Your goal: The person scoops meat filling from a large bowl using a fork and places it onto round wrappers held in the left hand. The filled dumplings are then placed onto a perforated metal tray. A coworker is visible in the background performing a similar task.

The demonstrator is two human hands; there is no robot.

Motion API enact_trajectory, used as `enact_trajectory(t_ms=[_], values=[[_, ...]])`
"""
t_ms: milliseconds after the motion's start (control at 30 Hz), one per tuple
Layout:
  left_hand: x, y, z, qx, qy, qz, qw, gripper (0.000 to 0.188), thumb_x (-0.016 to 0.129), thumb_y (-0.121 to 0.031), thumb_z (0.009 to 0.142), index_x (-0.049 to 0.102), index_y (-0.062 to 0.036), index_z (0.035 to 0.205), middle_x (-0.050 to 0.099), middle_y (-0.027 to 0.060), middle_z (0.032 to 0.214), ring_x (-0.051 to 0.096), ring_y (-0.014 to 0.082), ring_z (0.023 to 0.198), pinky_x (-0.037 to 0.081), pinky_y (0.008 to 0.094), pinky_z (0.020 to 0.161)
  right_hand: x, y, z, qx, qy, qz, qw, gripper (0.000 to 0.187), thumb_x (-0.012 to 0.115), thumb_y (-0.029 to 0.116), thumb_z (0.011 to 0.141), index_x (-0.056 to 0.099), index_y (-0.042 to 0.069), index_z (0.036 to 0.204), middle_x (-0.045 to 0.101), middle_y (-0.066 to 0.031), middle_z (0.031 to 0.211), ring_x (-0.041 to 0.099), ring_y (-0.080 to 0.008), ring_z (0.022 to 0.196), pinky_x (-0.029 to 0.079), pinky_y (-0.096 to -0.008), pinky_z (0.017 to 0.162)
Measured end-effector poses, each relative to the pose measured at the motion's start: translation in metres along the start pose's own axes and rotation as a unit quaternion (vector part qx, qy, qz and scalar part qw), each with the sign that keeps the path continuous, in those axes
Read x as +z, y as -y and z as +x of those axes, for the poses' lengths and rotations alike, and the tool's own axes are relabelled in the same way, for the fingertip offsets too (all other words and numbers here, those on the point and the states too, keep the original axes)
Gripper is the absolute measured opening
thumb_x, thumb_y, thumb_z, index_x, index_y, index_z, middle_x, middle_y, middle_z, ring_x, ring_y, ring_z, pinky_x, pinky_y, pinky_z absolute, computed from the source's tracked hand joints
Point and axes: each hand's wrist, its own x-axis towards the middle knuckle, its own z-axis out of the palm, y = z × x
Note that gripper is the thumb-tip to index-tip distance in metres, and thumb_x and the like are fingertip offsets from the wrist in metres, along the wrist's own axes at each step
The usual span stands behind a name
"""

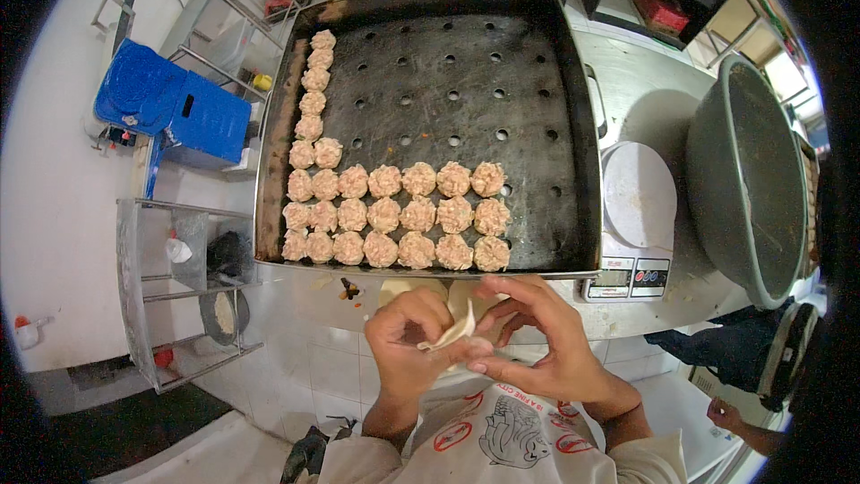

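Observation:
In front of me, just below the near edge of a dark metal tray, my left hand (408, 341) pinches a thin pale dumpling wrapper (457, 330) that is folded upward. Close beside it on the right, my right hand (545, 330) has its thumb and fingers apart, with the thumb tip near the wrapper's lower edge. Whether it touches the wrapper I cannot tell. The tray (578, 134) has round holes in its base. Several meat dumplings (381, 248) stand in it, in rows along the near side and in a column up the left side.
Right of the tray are a white kitchen scale (640, 193) and a large grey basin (708, 170). A blue machine (170, 99) and a metal rack (134, 287) stand at the left. Another person's hand (722, 412) shows at the lower right.

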Motion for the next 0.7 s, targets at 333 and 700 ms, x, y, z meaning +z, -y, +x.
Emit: enact_trajectory(t_ms=[333, 700], values=[[0.004, -0.003, -0.007, -0.137, 0.069, -0.161, 0.975, 0.035, 0.087, -0.026, 0.095, 0.060, -0.0050, 0.086, 0.063, 0.0056, 0.089, 0.059, 0.0132, 0.084, 0.046, 0.0322, 0.076, -0.020, -0.015, -0.004, -0.087, -0.055, 0.000, 0.995, 0.021, 0.086, 0.001, 0.085, 0.081, 0.006, 0.105, 0.080, -0.0104, 0.106, 0.072, -0.0152, 0.081, 0.054, -0.0274, 0.070], [0.004, -0.009, -0.024, -0.250, -0.218, -0.336, 0.881, 0.047, 0.052, -0.039, 0.115, 0.056, 0.0003, 0.140, 0.071, 0.0166, 0.133, 0.071, 0.0342, 0.118, 0.057, 0.0524, 0.105, -0.010, -0.019, -0.032, -0.194, -0.016, 0.201, 0.960, 0.017, 0.081, 0.001, 0.088, 0.069, 0.005, 0.099, 0.079, -0.0236, 0.115, 0.078, -0.0318, 0.106, 0.061, -0.0383, 0.088]])
